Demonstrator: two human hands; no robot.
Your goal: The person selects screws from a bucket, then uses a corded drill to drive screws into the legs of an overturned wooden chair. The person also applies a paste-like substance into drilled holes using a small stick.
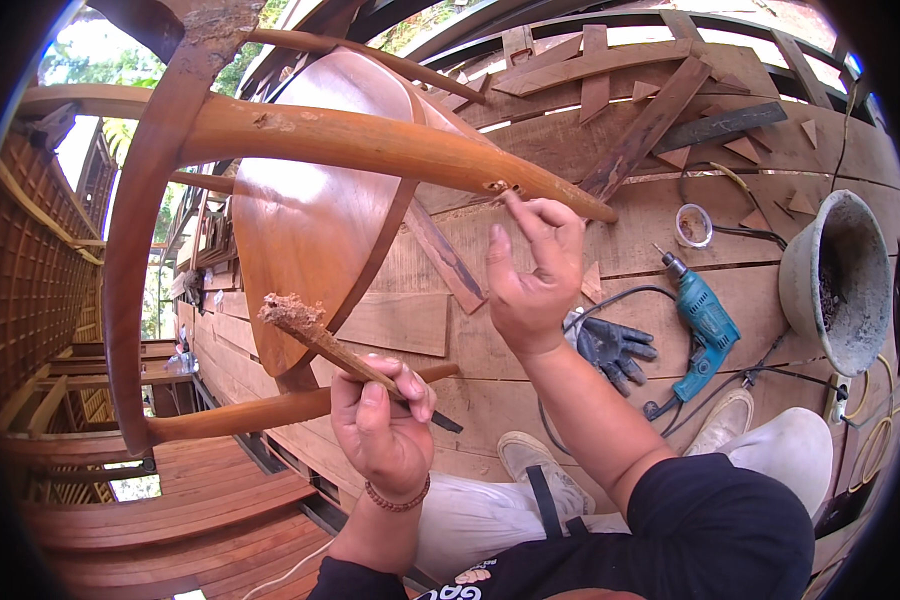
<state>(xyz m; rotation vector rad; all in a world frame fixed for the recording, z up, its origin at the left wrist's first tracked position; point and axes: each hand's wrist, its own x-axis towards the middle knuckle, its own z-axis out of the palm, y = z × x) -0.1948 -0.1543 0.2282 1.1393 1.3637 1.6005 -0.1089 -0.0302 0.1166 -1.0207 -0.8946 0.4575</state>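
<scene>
A wooden chair (345,140) lies tipped over in front of me, with its curved seat panel (320,220) behind the legs. Pinched in my left hand (380,430) is a thin wooden stick (345,352), its far end loaded with a lump of reddish-brown paste (295,314). My right hand (538,265) reaches to the upper chair leg (370,150). Its extended index fingertip touches the wood beside small dark holes ringed with pale paste. The thumb stands apart and the other fingers are partly curled.
A teal power drill (705,325) and a dark-palmed glove (615,350) lie on the plank floor to my right. Beyond them are a small tub (693,226), a grey bucket (838,285) and trailing cables. Wood offcuts (650,130) lie scattered at the far side.
</scene>
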